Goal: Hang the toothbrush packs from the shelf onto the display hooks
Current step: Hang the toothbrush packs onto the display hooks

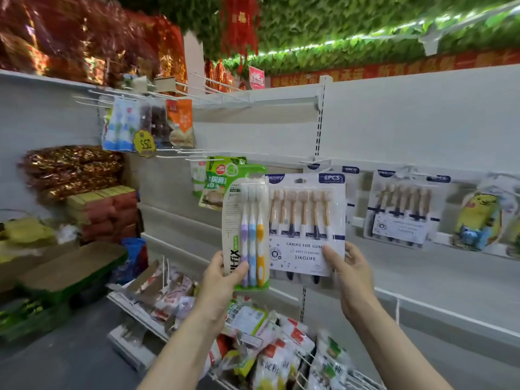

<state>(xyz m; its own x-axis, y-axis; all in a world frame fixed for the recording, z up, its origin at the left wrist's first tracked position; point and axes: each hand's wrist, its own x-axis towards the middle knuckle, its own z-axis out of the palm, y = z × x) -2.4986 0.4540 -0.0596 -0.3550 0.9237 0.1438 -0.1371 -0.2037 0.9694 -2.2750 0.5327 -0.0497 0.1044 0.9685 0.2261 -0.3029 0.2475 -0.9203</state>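
While the left hand (222, 273) grips a green three-brush pack (247, 226), the right hand (347, 267) pinches the white six-brush pack (306, 223) at three o'clock of it (edges overlapping), before the display hooks (405, 171).

Six-brush pack (306, 220): glossy clear plastic over matt card; green pack (247, 226) same; hooks (174, 152) white wire

Two toothbrush packs held side by side before the shelving.
The three-brush pack (247, 226) sits left of the six-brush pack (305, 223); hung packs (399, 209) lie right, wire basket (281, 375) below.
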